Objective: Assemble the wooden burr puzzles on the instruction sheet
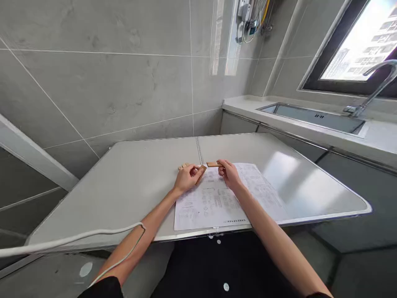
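My left hand (186, 178) is closed on a small flat wooden piece (201, 173), which sticks out tilted past the fingertips. Facing it, my right hand (228, 171) pinches a second piece, a short wooden strip (212, 164), held about level and pointing left. The two pieces are close together but look apart. Just behind my left hand, more pale wood (183, 165) shows, partly hidden by the fingers. Under both hands lies a white printed sheet (214, 207) with small diagrams and text, too fine to read.
The sheet rests on a light folding table (139, 178) with a seam across its middle. A white cable (93, 234) runs in from the left over my left forearm. Behind stands a grey tiled wall (124, 91); at right are a sink (313, 118) and a faucet (372, 91).
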Motion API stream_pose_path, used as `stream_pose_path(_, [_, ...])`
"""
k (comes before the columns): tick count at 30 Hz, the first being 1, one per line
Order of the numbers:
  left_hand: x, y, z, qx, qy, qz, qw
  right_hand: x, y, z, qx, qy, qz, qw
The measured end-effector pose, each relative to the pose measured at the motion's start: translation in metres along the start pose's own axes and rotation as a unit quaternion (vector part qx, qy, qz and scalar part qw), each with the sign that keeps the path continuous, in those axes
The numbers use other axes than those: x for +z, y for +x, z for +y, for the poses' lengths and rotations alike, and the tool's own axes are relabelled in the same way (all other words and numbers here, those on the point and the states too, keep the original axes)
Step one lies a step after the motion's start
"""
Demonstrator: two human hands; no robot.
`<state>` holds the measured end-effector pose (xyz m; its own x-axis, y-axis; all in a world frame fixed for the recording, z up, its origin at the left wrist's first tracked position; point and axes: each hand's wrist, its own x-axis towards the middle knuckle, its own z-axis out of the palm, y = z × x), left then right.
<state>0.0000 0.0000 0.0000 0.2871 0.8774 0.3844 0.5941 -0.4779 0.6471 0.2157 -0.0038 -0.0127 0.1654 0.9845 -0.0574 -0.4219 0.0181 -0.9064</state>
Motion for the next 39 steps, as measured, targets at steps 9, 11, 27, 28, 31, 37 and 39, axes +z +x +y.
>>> stream_pose_path(9, [0.002, -0.002, -0.005, 0.087, 0.081, -0.035, 0.992, -0.001, -0.001, 0.001, 0.008, -0.001, 0.001, 1.0])
stream_pose_path(11, [0.002, -0.003, -0.006, 0.089, 0.08, -0.034, 0.992, -0.001, -0.002, 0.001, 0.011, -0.003, -0.001, 1.0])
stream_pose_path(27, [0.004, -0.004, -0.012, 0.127, 0.156, 0.018, 0.979, -0.001, -0.001, 0.004, 0.01, -0.02, -0.013, 1.0])
stream_pose_path(28, [0.004, -0.004, -0.012, 0.129, 0.162, 0.022, 0.978, -0.001, -0.001, 0.004, 0.01, -0.021, -0.014, 1.0])
stream_pose_path(31, [0.004, -0.004, -0.013, 0.134, 0.174, 0.03, 0.975, 0.0, -0.001, 0.004, 0.01, -0.022, -0.017, 1.0])
stream_pose_path(37, [0.005, -0.004, -0.015, 0.135, 0.181, 0.038, 0.974, 0.001, -0.004, 0.002, 0.008, -0.03, -0.021, 0.999])
stream_pose_path(39, [0.005, -0.004, -0.015, 0.13, 0.182, 0.041, 0.974, 0.002, -0.004, 0.001, 0.008, -0.036, -0.025, 0.999])
